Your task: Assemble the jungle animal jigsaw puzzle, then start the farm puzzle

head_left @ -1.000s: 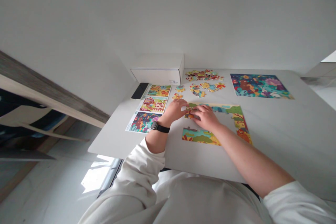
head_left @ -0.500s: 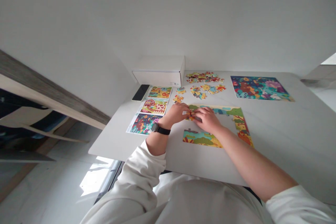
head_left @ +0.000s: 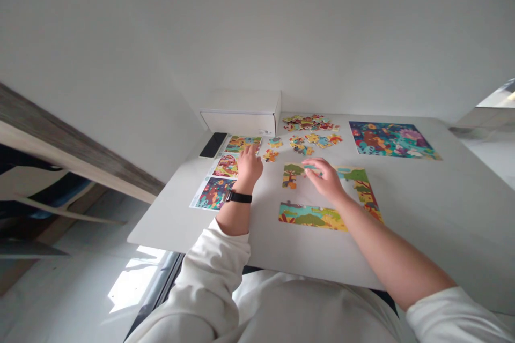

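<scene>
My left hand (head_left: 250,165), with a black watch on the wrist, lies over the printed sheet (head_left: 198,196). Its fingers stretch toward the top animal picture and hold nothing that I can see. Over the upper edge of a partly assembled jigsaw puzzle (head_left: 312,217) is my right hand (head_left: 326,181), thumb and fingers apart and nothing between them. The puzzle's border shows trees, green bushes and a red-and-yellow right side, around a bare middle. At its upper left sits a joined tree section (head_left: 290,176); my right hand hides part of the top edge.
Loose puzzle pieces (head_left: 309,122) lie in a heap at the back, with smaller groups (head_left: 322,140) in front. Two separate pieces (head_left: 271,155) are nearer the sheet. A white box (head_left: 239,120), a black phone (head_left: 213,144) and a finished dark-blue puzzle (head_left: 390,141) also occupy the table.
My left hand has left the puzzle's upper left corner and moved left onto the printed sheet. My right hand has lifted slightly off the corner, uncovering the tree section.
</scene>
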### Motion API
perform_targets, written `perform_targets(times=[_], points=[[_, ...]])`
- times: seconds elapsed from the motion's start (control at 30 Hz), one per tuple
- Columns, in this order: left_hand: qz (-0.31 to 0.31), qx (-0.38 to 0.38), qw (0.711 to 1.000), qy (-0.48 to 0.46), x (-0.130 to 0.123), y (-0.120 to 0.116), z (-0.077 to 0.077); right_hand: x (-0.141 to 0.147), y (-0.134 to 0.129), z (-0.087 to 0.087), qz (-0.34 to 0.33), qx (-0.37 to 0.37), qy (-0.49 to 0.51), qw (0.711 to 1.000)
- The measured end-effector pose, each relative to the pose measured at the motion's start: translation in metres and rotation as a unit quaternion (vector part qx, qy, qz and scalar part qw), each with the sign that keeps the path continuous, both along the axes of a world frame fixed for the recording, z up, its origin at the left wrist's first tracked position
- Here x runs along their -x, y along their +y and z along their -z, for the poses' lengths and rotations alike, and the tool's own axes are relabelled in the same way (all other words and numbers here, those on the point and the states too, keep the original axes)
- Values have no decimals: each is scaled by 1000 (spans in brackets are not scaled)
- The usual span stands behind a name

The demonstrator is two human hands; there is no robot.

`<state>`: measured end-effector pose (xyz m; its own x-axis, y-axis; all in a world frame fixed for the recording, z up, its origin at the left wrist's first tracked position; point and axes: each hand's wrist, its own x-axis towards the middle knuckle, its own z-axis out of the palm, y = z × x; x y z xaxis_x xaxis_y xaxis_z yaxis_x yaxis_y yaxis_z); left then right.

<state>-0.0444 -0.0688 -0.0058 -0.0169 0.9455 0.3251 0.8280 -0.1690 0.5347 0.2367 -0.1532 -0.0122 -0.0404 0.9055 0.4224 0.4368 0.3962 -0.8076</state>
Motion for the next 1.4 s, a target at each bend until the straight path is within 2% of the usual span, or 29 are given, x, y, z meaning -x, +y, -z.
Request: perform_targets(times=[0.1, 0.2, 0.3, 0.4, 0.5, 0.57, 0.7, 0.83, 0.93, 1.1, 1.2, 1.3, 1.4], points=[[8, 25, 999, 18, -7, -1, 9, -11, 3, -20, 26, 51, 114, 992], [1, 31, 999, 22, -13, 0, 15, -26, 4, -43, 46, 26, 177, 983], [5, 43, 998, 42, -19, 2, 17, -44, 5, -64, 60, -17, 193, 979], [28, 56, 994, 85, -26, 2, 18, -58, 15, -71, 72, -28, 146, 986], [56, 59, 991, 107, -31, 1, 18, -67, 36, -64, 59, 18, 36, 997], [73, 60, 990, 109, -32, 1, 19, -67, 55, -53, 49, 61, -70, 994], [91, 50, 988, 113, -33, 3, 20, -50, 91, -32, 31, 70, -298, 951], [69, 45, 991, 107, -33, 3, 19, -17, 113, -16, 22, 75, -422, 903], [48, 44, 993, 102, -33, 3, 19, 9, 118, -6, 28, 92, -459, 883], [68, 18, 994, 85, -34, 7, 25, 30, 116, 5, 8, 71, -447, 892], [119, 2, 991, 68, -35, 9, 28, 21, 120, 6, 10, 70, -438, 896], [166, 0, 984, 59, -37, 6, 26, 5, 127, 5, 64, 96, -443, 889], [185, 12, 981, 59, -39, 1, 22, -5, 134, 5, 108, 117, -464, 871]])
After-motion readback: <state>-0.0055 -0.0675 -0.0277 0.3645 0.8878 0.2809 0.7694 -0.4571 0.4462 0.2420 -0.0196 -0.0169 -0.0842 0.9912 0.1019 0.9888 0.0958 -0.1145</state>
